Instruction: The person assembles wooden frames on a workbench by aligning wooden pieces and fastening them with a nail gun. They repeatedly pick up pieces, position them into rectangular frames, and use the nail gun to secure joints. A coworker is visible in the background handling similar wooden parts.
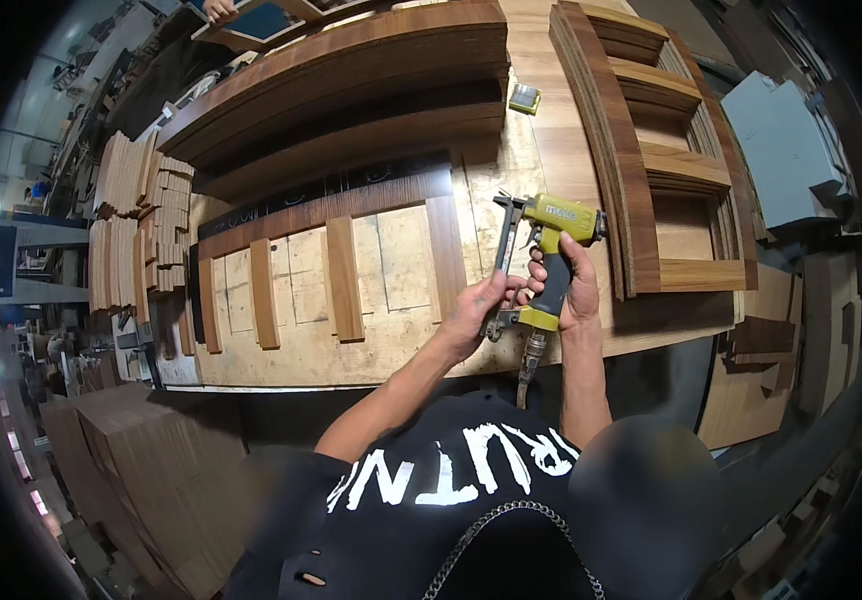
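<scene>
A yellow-green pneumatic staple gun [563, 212] with a black grip is held up over the near edge of the workbench. My right hand [579, 285] wraps round its grip. At the lower end of its magazine, my left hand [486, 308] is closed on the magazine rail; some of those fingers are hidden behind it. An air hose fitting [531, 355] hangs from the gun's base. To the left, a partly assembled wooden frame [301, 213] lies on the bench, with several short slats [344, 280] standing out from its long rail.
Stacked finished frames [641, 165] stand on the right. Long brown boards [341, 70] are piled at the back, near a small box of staples [524, 98]. Bundled wooden slats [141, 220] sit at the left end of the workbench [291, 365]. Another person's hand [219, 10] shows at the far left.
</scene>
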### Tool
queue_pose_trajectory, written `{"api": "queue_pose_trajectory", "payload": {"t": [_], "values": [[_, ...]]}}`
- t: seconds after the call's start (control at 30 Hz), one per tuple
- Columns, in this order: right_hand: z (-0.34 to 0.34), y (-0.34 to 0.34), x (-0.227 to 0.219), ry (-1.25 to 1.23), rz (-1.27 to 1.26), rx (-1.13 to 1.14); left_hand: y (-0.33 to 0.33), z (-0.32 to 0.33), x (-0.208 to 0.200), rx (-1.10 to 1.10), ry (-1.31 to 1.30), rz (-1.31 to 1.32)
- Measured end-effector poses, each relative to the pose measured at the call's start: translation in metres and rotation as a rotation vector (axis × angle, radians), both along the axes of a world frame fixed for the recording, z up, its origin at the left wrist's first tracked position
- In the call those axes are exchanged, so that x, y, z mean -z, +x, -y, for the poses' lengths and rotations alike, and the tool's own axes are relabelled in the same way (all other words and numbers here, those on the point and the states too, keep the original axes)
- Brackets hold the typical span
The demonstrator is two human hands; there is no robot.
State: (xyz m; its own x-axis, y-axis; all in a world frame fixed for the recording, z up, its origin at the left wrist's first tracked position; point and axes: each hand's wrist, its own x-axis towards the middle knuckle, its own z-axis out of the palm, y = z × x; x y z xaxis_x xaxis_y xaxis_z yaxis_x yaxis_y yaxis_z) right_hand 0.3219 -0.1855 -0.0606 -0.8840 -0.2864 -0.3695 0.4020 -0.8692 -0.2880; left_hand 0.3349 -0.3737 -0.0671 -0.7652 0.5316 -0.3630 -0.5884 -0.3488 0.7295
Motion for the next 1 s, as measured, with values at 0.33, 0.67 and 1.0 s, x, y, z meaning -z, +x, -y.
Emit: {"api": "queue_pose_trajectory", "payload": {"t": [0.33, 0.67, 1.0], "values": [[0.039, 0.020, -0.013, -0.151, -0.246, 0.210, 0.005, 0.033, -0.063, -0.001, 0.092, -0.070], [0.053, 0.032, -0.025, -0.430, -0.556, 0.077, 0.041, 0.038, -0.124, -0.010, 0.136, -0.220], [0.058, 0.005, -0.042, -0.606, -0.730, 0.117, 0.047, 0.038, -0.154, 0.265, -0.059, -0.559]]}}
